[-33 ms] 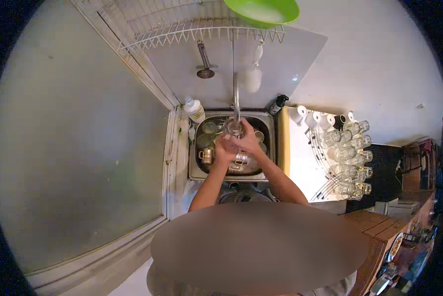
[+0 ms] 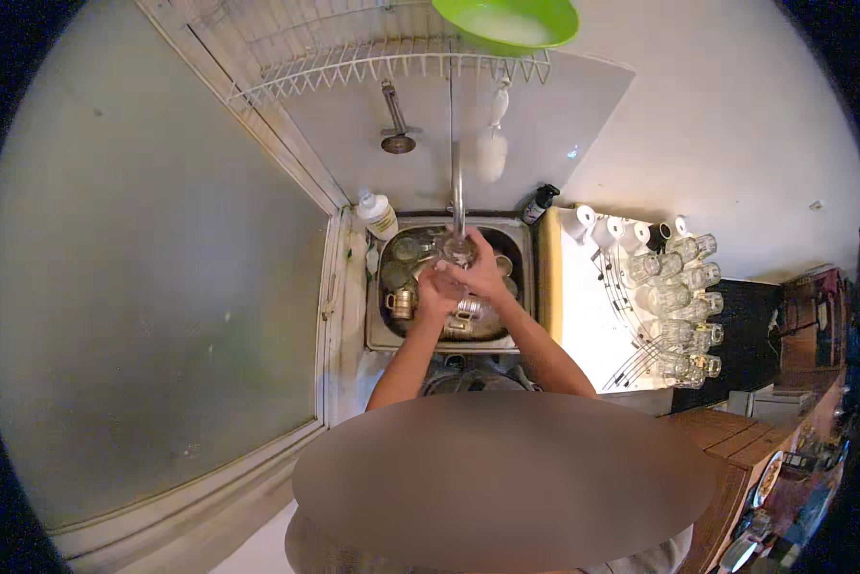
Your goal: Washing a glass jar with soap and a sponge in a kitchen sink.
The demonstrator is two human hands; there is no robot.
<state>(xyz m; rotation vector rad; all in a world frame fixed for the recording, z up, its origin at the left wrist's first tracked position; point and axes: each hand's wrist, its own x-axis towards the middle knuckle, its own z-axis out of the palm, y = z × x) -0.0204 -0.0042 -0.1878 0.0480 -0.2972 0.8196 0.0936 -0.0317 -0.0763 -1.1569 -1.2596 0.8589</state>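
Observation:
Under the tap (image 2: 459, 187), both my hands are around a clear drinking glass (image 2: 458, 251), over the sink. My left hand (image 2: 436, 293) is closed about its lower part, on the near side. On the right side, my right hand (image 2: 485, 275) wraps its fingers round the upper part. Its mouth is below the spout. Inside the metal sink (image 2: 384, 337) beneath lie a metal mug (image 2: 401, 303), another metal cup (image 2: 469, 308) and several glass pieces, partly hidden by my hands.
Several washed-looking glasses (image 2: 674, 298) stand on a white patterned surface (image 2: 583, 325) to the right, with white cups (image 2: 579, 222) behind. A white bottle (image 2: 378, 214) and a dark pump bottle (image 2: 542, 203) flank the sink. Above hang a wire rack (image 2: 401, 62) and green bowl (image 2: 511, 24).
The glass has shifted very slightly under the tap, along with the fingers of my right hand. Everything else looks the same.

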